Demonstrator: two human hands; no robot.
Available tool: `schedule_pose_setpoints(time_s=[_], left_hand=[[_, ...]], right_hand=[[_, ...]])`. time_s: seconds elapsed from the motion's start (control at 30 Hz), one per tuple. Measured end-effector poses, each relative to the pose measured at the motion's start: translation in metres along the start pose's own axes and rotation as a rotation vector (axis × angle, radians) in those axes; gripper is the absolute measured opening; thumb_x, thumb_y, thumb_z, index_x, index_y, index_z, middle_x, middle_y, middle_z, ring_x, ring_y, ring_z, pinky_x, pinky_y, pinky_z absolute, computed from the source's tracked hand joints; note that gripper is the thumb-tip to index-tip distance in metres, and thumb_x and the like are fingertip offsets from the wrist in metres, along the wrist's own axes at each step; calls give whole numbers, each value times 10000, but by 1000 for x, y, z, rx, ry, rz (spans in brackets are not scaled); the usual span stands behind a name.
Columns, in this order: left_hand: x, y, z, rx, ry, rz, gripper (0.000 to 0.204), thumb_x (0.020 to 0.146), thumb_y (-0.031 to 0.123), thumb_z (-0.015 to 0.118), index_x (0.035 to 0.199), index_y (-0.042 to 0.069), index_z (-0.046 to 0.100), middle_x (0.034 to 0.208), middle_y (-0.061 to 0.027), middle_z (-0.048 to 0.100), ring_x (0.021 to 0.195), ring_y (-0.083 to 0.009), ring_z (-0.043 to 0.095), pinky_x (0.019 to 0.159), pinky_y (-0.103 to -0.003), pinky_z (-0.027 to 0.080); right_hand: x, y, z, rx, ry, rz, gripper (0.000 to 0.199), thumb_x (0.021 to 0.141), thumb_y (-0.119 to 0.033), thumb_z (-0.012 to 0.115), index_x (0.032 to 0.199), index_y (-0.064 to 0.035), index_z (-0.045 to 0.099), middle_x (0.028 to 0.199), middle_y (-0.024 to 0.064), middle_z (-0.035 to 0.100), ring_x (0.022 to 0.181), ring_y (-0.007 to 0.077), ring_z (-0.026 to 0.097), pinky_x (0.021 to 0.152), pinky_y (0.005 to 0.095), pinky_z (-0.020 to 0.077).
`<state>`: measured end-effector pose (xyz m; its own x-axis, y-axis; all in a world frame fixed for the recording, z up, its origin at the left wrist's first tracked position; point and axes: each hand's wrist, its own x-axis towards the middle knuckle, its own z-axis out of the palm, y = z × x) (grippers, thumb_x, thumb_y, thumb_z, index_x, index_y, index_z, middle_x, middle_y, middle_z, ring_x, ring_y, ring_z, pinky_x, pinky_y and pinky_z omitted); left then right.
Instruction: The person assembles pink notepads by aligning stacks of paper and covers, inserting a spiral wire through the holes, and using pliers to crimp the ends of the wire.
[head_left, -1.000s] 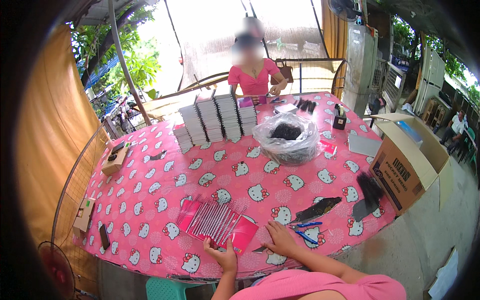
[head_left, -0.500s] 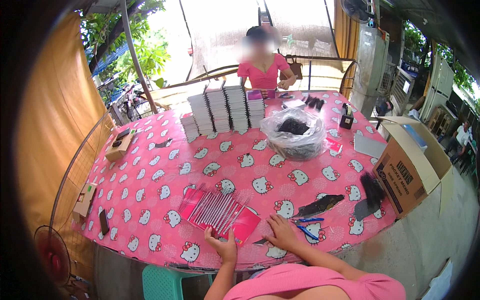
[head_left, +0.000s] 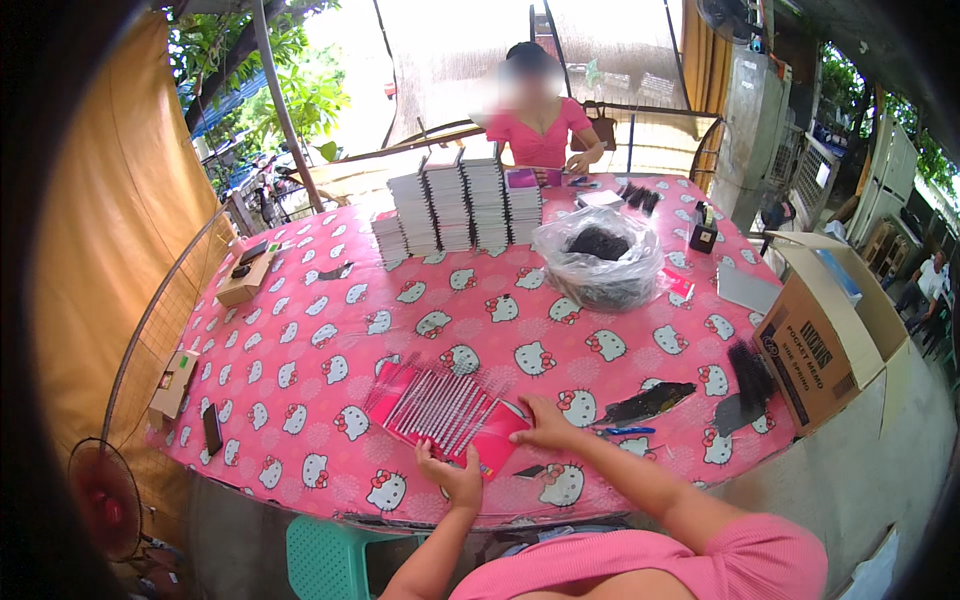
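Observation:
A fanned stack of small notebooks (head_left: 440,412) with pink covers and spiral bindings lies on the table in front of me. My left hand (head_left: 455,478) grips its near edge, with the thumb and fingers set apart along that side. At the right end, the fingers of my right hand (head_left: 543,424) close on the edge of the outermost pink cover. Just beyond my right wrist are blue-handled pliers (head_left: 630,431), partly hidden by my forearm.
Tall notebook stacks (head_left: 455,205) stand at the far side, before a co-worker in pink (head_left: 540,140). A plastic bag of black coils (head_left: 600,262) sits right of them. Black coils (head_left: 750,390) lie beside a cardboard box (head_left: 815,350). A phone (head_left: 212,430) lies left.
My right hand has moved from the tabletop beside the pliers to the right edge of the notebooks. My left hand stays at the near edge. The view has shifted slightly.

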<state>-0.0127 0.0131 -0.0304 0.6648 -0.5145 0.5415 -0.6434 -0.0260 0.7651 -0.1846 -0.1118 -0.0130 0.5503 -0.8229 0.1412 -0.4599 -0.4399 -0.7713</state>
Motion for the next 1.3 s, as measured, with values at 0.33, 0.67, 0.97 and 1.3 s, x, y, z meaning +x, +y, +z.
schedule_pose_setpoints(time_s=[0.33,0.67,0.97,1.3], left_hand=[[7,8,-3,-117,-98,-233,1078,654,250,807,1405,-45,91,1459,-289,98,1375,-393,107,1119,-465,115],[27,-13,-16,-146,-309,-350,1331,569,401,851,1416,-66,-63,1491,-271,16,1393,-368,60,1129,-429,78],[19,-13,-7,-61,-263,-242,1358,558,476,839,1428,-23,-76,1489,-277,-10,1386,-410,26,1110,-504,79],[17,-28,-1,-35,-193,-135,1344,546,495,833,1424,-42,-31,1458,-318,67,1359,-452,87,1090,-537,107]], right_hand=[[98,14,6,-418,-513,-299,1094,617,-631,710,1401,-4,275,1447,237,269,1363,381,191,1109,481,118],[125,-11,15,-139,-605,-217,1267,452,-650,780,1444,-107,208,1470,193,257,1393,361,115,1103,547,56],[114,-11,20,125,-648,-128,1222,483,-550,818,1428,-54,222,1458,198,273,1377,324,182,1119,483,-20],[103,-23,13,174,-561,-103,1148,503,-468,813,1422,-53,265,1430,210,330,1322,375,277,1108,417,180]])
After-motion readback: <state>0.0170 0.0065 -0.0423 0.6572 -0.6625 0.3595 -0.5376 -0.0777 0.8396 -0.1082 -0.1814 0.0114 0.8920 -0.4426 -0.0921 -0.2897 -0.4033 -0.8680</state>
